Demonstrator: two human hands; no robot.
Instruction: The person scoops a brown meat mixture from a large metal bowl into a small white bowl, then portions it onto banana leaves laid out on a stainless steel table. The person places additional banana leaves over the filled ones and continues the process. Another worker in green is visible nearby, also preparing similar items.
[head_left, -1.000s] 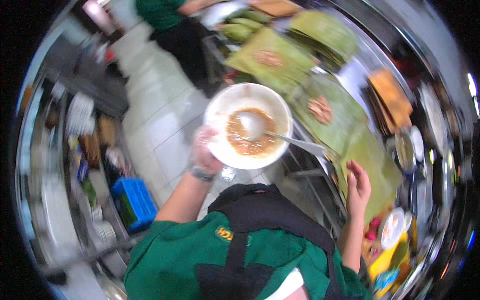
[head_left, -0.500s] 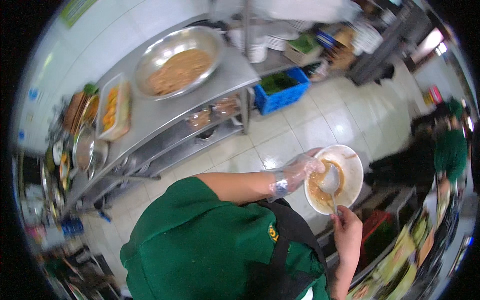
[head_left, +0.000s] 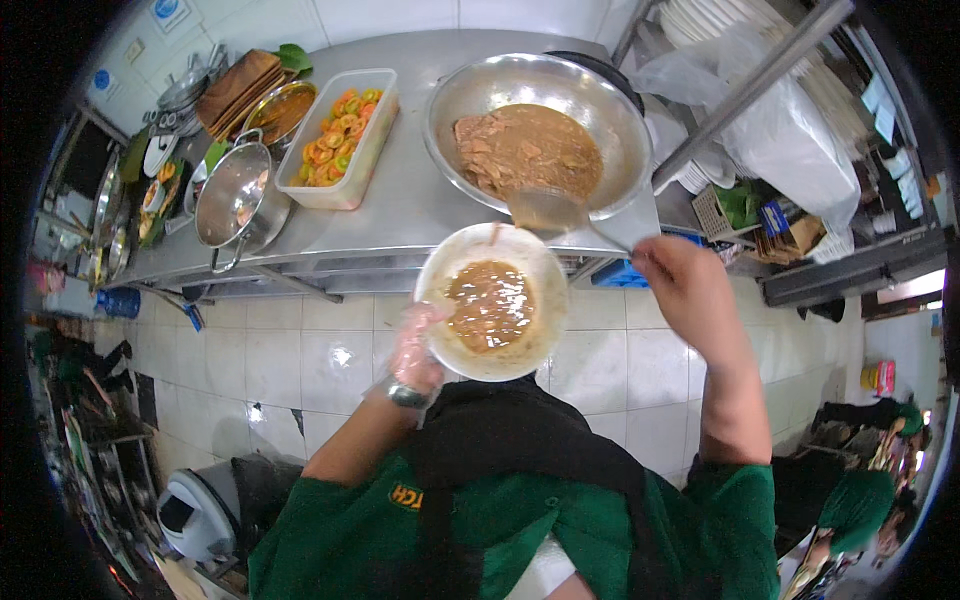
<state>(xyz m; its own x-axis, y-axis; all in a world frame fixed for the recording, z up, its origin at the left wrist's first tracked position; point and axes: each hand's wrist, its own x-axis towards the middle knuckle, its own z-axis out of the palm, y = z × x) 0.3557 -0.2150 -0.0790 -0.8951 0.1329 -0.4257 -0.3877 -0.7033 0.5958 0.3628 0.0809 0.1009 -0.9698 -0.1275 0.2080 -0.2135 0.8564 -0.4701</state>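
A white bowl [head_left: 549, 290] is clasped at its left rim by the left hand [head_left: 417, 347], while a ladle [head_left: 547, 208] is gripped in the curled right hand [head_left: 687, 292] by the far basin [head_left: 622, 135].

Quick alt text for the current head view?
A plastic-gloved left hand holds a white bowl of brown liquid; the bare right hand holds a ladle over the near rim of a steel basin of brown meat mixture. Left of the basin, a plastic tub holds cut tomatoes.
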